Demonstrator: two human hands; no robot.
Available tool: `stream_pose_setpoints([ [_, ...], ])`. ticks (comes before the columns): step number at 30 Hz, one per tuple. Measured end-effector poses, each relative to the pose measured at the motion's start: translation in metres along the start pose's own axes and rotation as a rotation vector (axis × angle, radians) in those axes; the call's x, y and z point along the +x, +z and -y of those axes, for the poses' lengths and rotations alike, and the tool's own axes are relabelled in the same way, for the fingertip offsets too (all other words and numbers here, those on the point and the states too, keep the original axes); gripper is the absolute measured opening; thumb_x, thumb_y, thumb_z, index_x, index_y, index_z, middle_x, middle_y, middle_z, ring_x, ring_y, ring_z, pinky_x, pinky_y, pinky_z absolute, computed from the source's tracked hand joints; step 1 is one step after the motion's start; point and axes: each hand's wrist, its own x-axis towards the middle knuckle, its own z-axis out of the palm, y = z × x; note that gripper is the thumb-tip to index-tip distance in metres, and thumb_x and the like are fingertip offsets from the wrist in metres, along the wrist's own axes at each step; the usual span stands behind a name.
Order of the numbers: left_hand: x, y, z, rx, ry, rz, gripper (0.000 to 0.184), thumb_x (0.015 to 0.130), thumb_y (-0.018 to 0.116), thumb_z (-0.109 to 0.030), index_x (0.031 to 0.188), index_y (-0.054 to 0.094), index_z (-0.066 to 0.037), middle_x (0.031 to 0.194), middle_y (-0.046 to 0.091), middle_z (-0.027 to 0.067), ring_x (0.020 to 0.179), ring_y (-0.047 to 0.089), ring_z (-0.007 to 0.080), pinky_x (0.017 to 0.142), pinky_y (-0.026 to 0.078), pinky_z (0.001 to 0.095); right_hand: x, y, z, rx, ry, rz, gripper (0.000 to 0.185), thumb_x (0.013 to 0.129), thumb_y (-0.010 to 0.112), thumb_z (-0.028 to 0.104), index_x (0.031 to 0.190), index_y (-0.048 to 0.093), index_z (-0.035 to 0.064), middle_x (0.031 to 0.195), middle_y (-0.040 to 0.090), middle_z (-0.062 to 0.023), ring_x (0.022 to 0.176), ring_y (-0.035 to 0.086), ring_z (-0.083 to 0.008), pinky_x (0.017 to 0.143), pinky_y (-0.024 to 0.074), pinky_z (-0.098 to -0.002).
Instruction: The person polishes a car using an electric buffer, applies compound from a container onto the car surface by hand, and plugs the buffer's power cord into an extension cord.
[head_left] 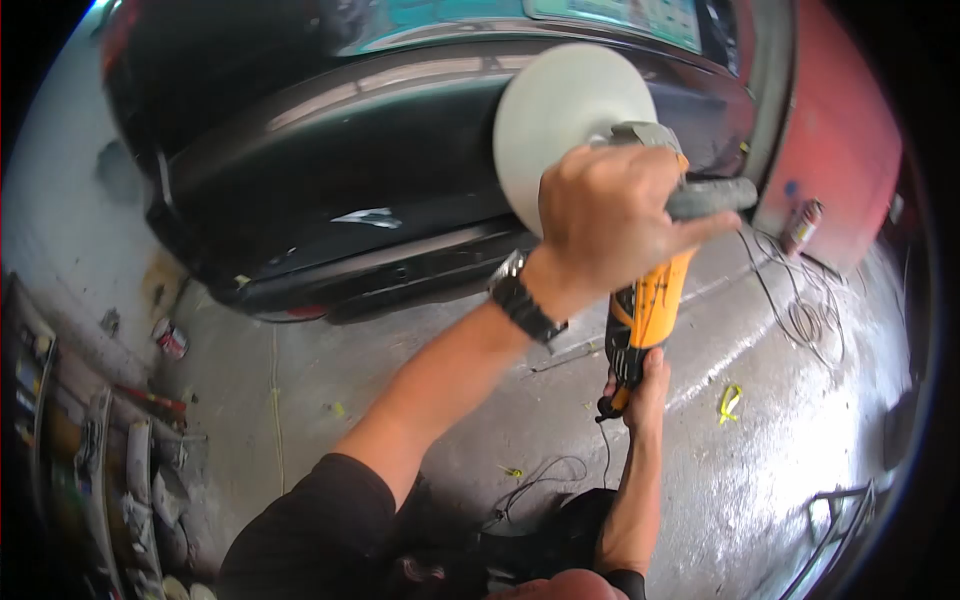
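A yellow and black polisher (660,305) with a wide, pale round pad (560,115) is held up against the rear of a black car (330,190). My left hand (605,210), with a dark-strapped watch (527,300) on the wrist, is closed round the polisher's grey side handle (715,198) near the pad. Lower down, my right hand (648,385) wraps the rear end of the polisher's body, where the power cord (606,450) leaves it. The pad's front face is hidden, so I cannot tell whether it touches the paint.
A red car panel (835,130) stands at the right, with a spray can (802,228) and coiled cable (815,310) beside it. Yellow scraps (730,403) lie on the grey floor (420,370). Shelving (100,460) lines the left, near a can (170,340); a metal frame (840,520) is lower right.
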Motion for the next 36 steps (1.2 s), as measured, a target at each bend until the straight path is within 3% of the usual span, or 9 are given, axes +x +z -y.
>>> stream_pose_setpoints([
  [6,-0.021,-0.139,0.008,0.150,-0.046,0.007,0.055,0.065,0.087,-0.054,0.060,0.050,-0.014,0.053,0.051,-0.0030,0.044,0.050,0.0127,0.045,0.039,0.0275,-0.029,0.054,0.004,-0.153,-0.088,0.182,0.076,0.076,0.067,0.073,0.086,0.063,-0.0020,0.067,0.060,-0.0029,0.052,0.055,-0.0093,0.047,0.0442,-0.0251],
  [9,-0.044,-0.210,0.014,0.303,-0.058,0.028,0.064,0.061,0.088,-0.058,0.069,0.051,-0.007,0.057,0.049,0.0011,0.048,0.049,0.0140,0.045,0.038,0.0259,-0.040,0.092,-0.003,-0.161,-0.106,0.305,0.064,0.075,0.081,0.052,0.099,0.065,-0.0051,0.080,0.069,-0.0059,0.071,0.066,-0.0162,0.067,0.0536,-0.0318],
  [11,-0.067,-0.247,0.015,0.332,-0.200,-0.120,0.070,0.068,0.081,-0.064,0.071,0.045,-0.005,0.064,0.048,0.0028,0.059,0.050,0.0157,0.055,0.040,0.0271,-0.050,0.132,0.004,-0.169,-0.184,0.338,0.076,0.073,0.078,0.064,0.100,0.065,-0.0055,0.084,0.069,-0.0059,0.077,0.064,-0.0129,0.069,0.0528,-0.0294],
  [15,-0.077,-0.299,0.030,0.335,-0.139,-0.380,0.071,0.067,0.081,-0.065,0.068,0.039,-0.008,0.056,0.036,0.0002,0.050,0.037,0.0132,0.048,0.030,0.0275,-0.055,0.183,-0.005,-0.308,-0.098,0.594,0.060,0.070,0.085,0.038,0.111,0.066,-0.0023,0.095,0.073,-0.0155,0.090,0.071,-0.0175,0.080,0.0543,-0.0350],
  [18,-0.084,-0.328,0.027,0.448,-0.102,-0.203,0.070,0.064,0.085,-0.062,0.067,0.040,-0.008,0.054,0.036,0.0001,0.049,0.036,0.0148,0.049,0.030,0.0283,-0.062,0.215,-0.046,-0.096,-0.079,0.658,0.064,0.070,0.085,0.043,0.111,0.066,-0.0023,0.096,0.073,-0.0139,0.088,0.070,-0.0172,0.079,0.0540,-0.0352],
  [24,-0.058,-0.286,-0.003,0.491,0.011,0.337,0.066,0.058,0.091,-0.054,0.064,0.043,-0.009,0.055,0.041,0.0023,0.049,0.038,0.0194,0.050,0.030,0.0297,-0.076,0.229,-0.110,0.312,0.006,0.504,0.090,0.067,0.072,0.077,0.101,0.065,-0.0060,0.087,0.067,-0.0046,0.082,0.062,-0.0126,0.071,0.0520,-0.0290],
  [27,-0.037,-0.240,-0.011,0.443,0.039,0.478,0.063,0.053,0.094,-0.049,0.061,0.044,-0.012,0.053,0.043,0.0016,0.047,0.041,0.0195,0.050,0.032,0.0303,-0.057,0.216,-0.140,0.423,0.047,0.507,0.091,0.070,0.071,0.076,0.111,0.064,-0.0053,0.096,0.069,-0.0047,0.090,0.063,-0.0124,0.077,0.0510,-0.0301],
  [32,-0.009,-0.157,-0.003,0.304,0.200,0.540,0.055,0.061,0.088,-0.050,0.057,0.047,-0.013,0.050,0.040,-0.0009,0.045,0.043,0.0182,0.049,0.034,0.0301,-0.032,0.208,-0.110,0.558,-0.008,0.337,0.099,0.065,0.060,0.087,0.106,0.058,-0.0030,0.082,0.064,-0.0083,0.061,0.065,-0.0155,0.052,0.0524,-0.0274],
  [36,-0.002,-0.129,-0.001,0.163,0.221,0.649,0.054,0.057,0.091,-0.047,0.058,0.051,-0.010,0.053,0.044,0.0018,0.046,0.044,0.0196,0.049,0.032,0.0301,-0.027,0.209,-0.119,0.667,-0.007,0.329,0.100,0.065,0.060,0.087,0.108,0.057,-0.0032,0.082,0.064,-0.0084,0.060,0.064,-0.0151,0.053,0.0528,-0.0282],
])
